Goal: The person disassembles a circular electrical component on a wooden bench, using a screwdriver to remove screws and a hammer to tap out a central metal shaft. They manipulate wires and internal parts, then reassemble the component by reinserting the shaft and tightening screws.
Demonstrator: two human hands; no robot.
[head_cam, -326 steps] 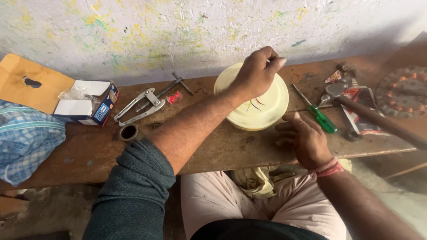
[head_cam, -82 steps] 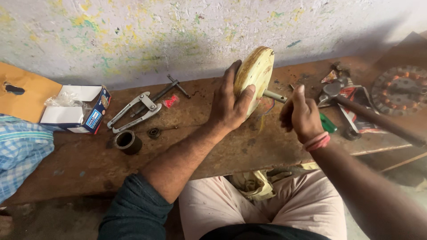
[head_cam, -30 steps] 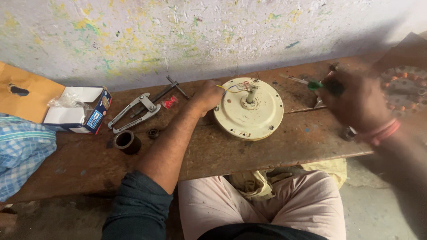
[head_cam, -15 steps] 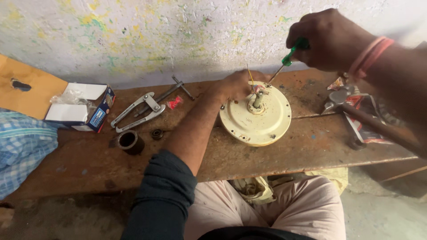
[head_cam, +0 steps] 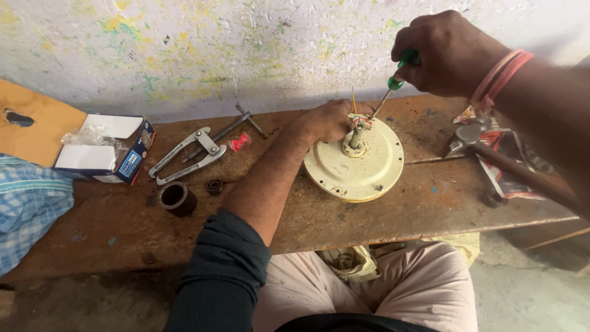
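A cream round fan motor housing (head_cam: 362, 166) lies flat on the brown workbench (head_cam: 184, 240), its short shaft (head_cam: 355, 136) with coloured wires standing up in the middle. My left hand (head_cam: 329, 120) rests on the housing's far left rim, fingers beside the shaft. My right hand (head_cam: 445, 55) is raised above and to the right, closed around a green-handled screwdriver (head_cam: 393, 86) whose tip angles down to the wires at the shaft top.
A metal puller (head_cam: 187, 155) and a rod (head_cam: 236, 123) lie left of the housing, with a small red piece (head_cam: 239, 142), a dark ring (head_cam: 177, 198) and a small bearing (head_cam: 214, 187). An open cardboard box (head_cam: 101, 150) and blue checked cloth (head_cam: 27, 206) sit far left. A hammer (head_cam: 510, 169) lies right.
The housing went from held on edge to lying flat. My right hand picked up the screwdriver and brought its tip to the shaft; my left hand stays at the housing's rim.
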